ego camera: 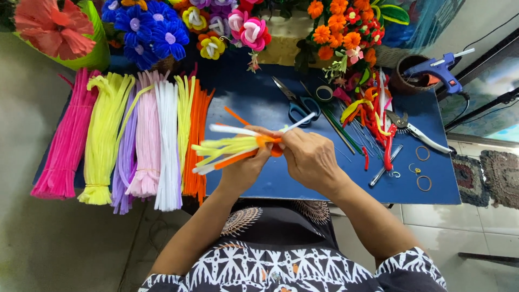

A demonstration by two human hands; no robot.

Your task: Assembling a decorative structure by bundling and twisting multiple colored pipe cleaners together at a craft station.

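Observation:
My left hand (pixel 243 168) and my right hand (pixel 309 157) meet over the blue table (pixel 259 103). Together they grip a small bundle of pipe cleaners (pixel 230 147) in yellow, white and orange. The bundle's loose ends fan out to the left. An orange pipe cleaner (pixel 268 141) is wrapped around the bundle where the fingers pinch it. One white end sticks out up and to the right, toward the scissors (pixel 297 103).
Bundles of pink, yellow, purple, white and orange pipe cleaners (pixel 135 140) lie along the table's left side. Finished pipe-cleaner flowers (pixel 216 27) stand at the back. At the right are pliers (pixel 413 128), a blue glue gun (pixel 438 67), wire stems, tape and rubber bands.

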